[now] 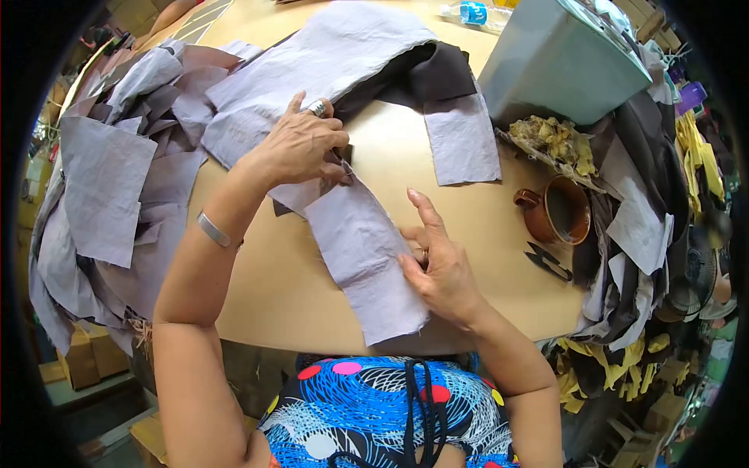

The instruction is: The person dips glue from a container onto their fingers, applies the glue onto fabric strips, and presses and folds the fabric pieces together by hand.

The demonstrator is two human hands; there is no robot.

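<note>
Left of the mug (563, 209), your left hand (300, 144) pinches the grey strip (363, 242); your right hand (445, 277), fairly wide, touches its edge. Uneven pulling could skew it.

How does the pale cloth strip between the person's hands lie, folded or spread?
Spread: the pale cloth strip lies lengthwise toward the table's near edge, lightly creased. The right hand touches its side.

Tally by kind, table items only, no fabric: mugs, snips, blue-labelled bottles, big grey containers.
Mug: 1
Snips: 1
Blue-labelled bottle: 1
Big grey container: 1
Total: 4
</note>
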